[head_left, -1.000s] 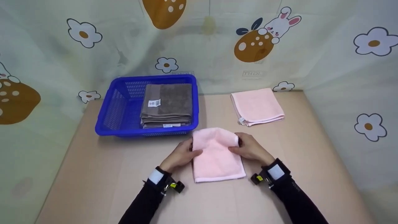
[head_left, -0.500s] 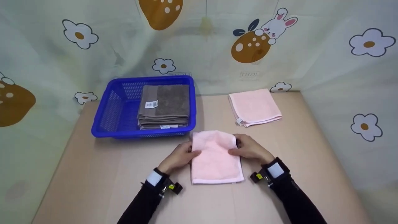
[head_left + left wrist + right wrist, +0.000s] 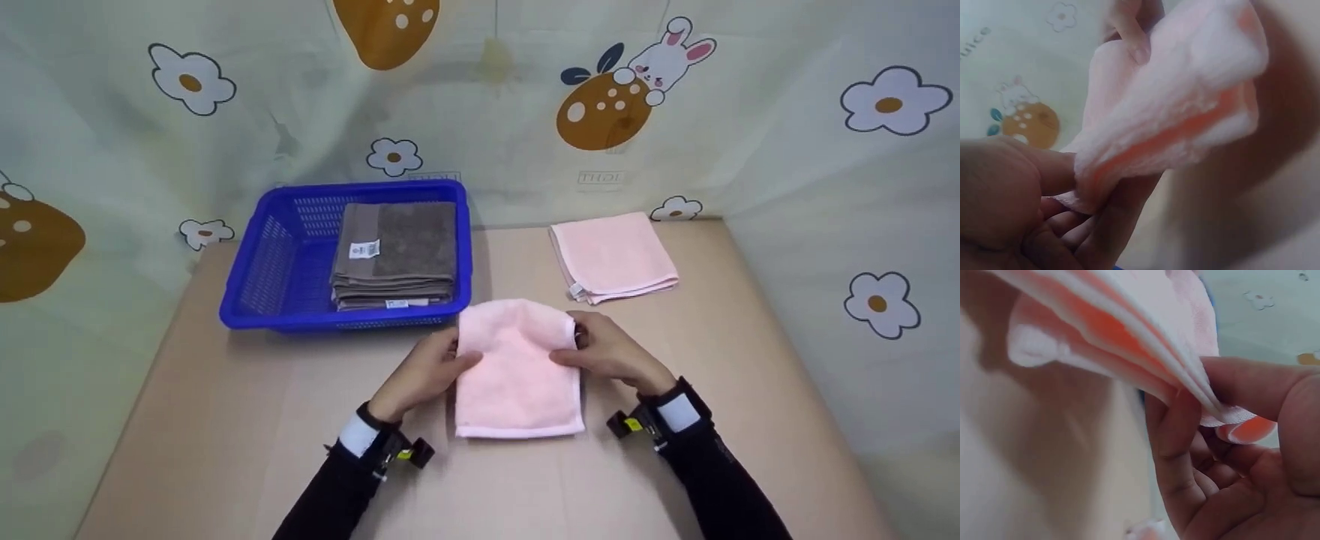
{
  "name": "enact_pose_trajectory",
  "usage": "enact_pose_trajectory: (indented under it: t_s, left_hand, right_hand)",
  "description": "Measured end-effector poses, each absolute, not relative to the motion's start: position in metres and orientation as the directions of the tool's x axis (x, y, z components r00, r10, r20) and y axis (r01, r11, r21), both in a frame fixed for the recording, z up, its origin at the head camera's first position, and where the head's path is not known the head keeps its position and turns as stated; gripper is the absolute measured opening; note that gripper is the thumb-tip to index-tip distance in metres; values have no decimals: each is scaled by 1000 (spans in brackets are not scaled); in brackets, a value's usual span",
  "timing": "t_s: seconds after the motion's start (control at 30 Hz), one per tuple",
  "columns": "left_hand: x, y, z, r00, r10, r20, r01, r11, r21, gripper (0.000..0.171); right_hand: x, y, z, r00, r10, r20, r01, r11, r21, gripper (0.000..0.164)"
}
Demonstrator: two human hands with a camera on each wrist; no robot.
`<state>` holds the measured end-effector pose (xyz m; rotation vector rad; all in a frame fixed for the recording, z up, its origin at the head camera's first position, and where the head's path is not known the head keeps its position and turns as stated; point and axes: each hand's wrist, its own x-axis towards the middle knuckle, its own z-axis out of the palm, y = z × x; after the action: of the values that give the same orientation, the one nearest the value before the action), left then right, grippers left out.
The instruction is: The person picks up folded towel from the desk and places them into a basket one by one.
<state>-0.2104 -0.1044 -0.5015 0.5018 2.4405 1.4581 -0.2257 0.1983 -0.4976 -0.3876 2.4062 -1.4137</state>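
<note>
Left hand [image 3: 421, 371] and right hand [image 3: 615, 351] pinch one folded pink towel [image 3: 517, 382] by opposite sides above the table [image 3: 225, 450].
A second pink towel [image 3: 616, 255] lies folded beyond the right hand; one blue basket [image 3: 337, 321] contains one stack of grey towels [image 3: 412, 244], too close-packed to count. Both wrist views show the held towel's layers gaping; the head view shows mainly its top face.
</note>
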Motion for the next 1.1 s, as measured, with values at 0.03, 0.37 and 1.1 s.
enact_pose_trajectory:
  t_s: [0.03, 0.37, 1.1]
  left_hand:
    - [-210, -106, -496, -905, 425, -14, 188, 430, 883, 39]
    - [-207, -122, -446, -917, 380, 119, 284, 415, 864, 36]
    - [-295, -195, -411, -997, -8, 74, 60, 497, 866, 55]
  right_hand:
    - [-225, 197, -494, -907, -403, -117, -81, 442, -893, 49]
    - [-233, 181, -449, -907, -420, -11, -138, 323, -936, 44]
    - [-334, 59, -427, -952, -299, 60, -140, 255, -957, 61]
